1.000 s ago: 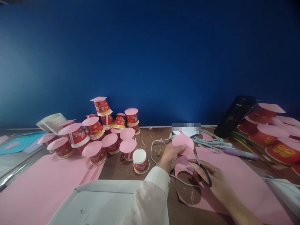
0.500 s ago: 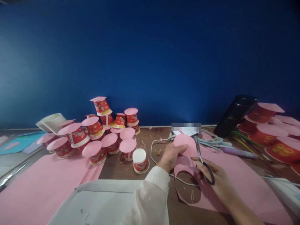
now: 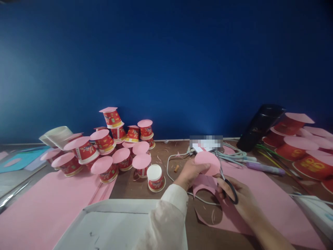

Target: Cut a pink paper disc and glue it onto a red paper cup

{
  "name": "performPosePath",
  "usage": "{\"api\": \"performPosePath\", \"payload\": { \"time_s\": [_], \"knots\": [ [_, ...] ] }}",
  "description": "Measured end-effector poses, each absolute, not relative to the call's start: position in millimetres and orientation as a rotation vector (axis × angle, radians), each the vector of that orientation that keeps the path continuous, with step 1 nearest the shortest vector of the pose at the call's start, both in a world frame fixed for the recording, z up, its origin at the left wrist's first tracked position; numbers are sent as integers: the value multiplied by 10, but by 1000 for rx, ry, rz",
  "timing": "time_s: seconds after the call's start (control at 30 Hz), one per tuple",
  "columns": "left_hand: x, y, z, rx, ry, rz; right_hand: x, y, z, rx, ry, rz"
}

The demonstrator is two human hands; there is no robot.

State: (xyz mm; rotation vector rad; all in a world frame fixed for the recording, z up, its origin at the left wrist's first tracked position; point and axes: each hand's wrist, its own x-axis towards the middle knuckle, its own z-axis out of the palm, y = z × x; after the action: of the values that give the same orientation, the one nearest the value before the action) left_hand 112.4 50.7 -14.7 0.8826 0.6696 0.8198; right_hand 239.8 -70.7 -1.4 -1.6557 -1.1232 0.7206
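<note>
Currently our left hand (image 3: 191, 172) pinches disc (image 3: 209, 161); right hand (image 3: 241, 194) grips scissors (image 3: 222, 171), slanting up beside disc's right edge.

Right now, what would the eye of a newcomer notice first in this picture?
Probably the red cups topped with pink discs, clustered at left before the blue wall. Then, right of centre, the left hand holding a paper circle beside scissors in the right hand.
</note>
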Motion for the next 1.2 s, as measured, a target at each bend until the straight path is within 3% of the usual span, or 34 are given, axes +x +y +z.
{"api": "performPosePath", "payload": {
  "time_s": [0.1, 0.43, 0.93, 1.2],
  "knots": [
    [1122, 506, -148, 891, 664, 797, 2445, -705, -21, -1609, -1126, 849],
    [1122, 501, -143, 899, 675, 794, 2422, -682, 4, -1676, -1105, 817],
    [1191, 489, -169, 671, 779, 1018, 2733, -632, -64, -2025, -977, 326],
    [1172, 486, -229, 713, 820, 1030, 2817, -601, -45, -1836, -991, 519]
  ]
}}
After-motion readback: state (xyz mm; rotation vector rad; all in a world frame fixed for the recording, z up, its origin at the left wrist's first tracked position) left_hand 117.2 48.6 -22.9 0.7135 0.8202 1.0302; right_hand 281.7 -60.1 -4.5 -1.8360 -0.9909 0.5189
